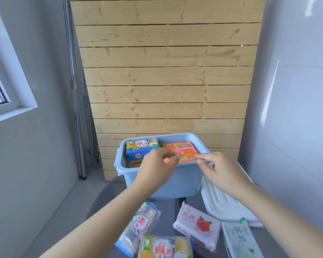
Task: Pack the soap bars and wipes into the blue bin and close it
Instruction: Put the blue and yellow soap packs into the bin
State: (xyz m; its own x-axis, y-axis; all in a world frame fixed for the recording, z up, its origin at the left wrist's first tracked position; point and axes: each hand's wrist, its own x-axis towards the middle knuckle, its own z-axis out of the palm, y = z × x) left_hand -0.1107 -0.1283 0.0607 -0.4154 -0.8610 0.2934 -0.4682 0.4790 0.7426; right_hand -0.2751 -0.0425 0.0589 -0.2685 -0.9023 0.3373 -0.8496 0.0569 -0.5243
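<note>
The blue bin point(183, 181) stands open on the dark table, holding a yellow-and-blue soap pack point(141, 147) at its left and orange soap packs point(179, 146) at its right. Both hands hover over the bin's near rim and pinch the ends of one orange soap pack point(187, 157): my left hand point(155, 167) at its left end, my right hand point(220, 170) at its right end. On the table near me lie a blue-edged soap pack point(138, 224), a yellow soap pack point(165, 247), a pink rose wipes pack point(198, 226) and a green-white wipes pack point(239, 241).
The white lid point(224, 205) lies on the table to the right of the bin. A wooden slat wall stands behind the bin, a white wall on the right, a grey wall with a window on the left. The table's rounded edge point(99, 198) is at left.
</note>
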